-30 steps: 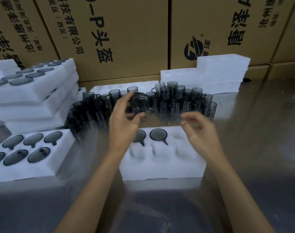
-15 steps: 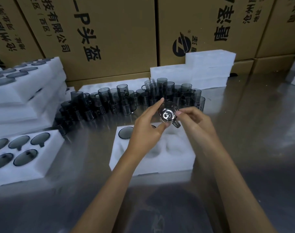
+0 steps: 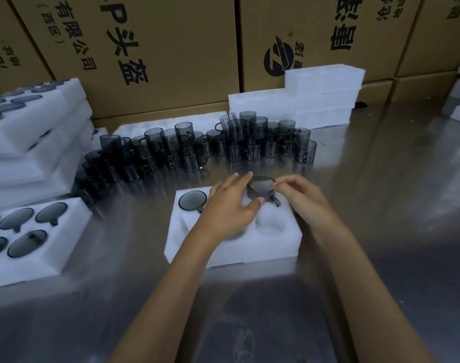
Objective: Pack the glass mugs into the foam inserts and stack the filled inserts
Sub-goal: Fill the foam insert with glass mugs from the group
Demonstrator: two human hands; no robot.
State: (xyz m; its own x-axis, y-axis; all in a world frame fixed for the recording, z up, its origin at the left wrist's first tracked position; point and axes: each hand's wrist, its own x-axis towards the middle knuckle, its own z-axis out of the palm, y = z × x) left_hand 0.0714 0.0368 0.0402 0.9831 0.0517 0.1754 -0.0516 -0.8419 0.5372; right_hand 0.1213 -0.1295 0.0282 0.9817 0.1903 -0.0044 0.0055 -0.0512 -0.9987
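The left hand (image 3: 228, 213) hides the white foam insert's (image 3: 231, 252) middle pockets; the filled white foam tray (image 3: 40, 247) left of it is edge-cropped.

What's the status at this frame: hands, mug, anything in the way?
Left hand open, fingers touching the mug. Right hand pinching its rim. Mug partly down in a back pocket of the foam insert; front pockets unfilled. Nothing blocking.
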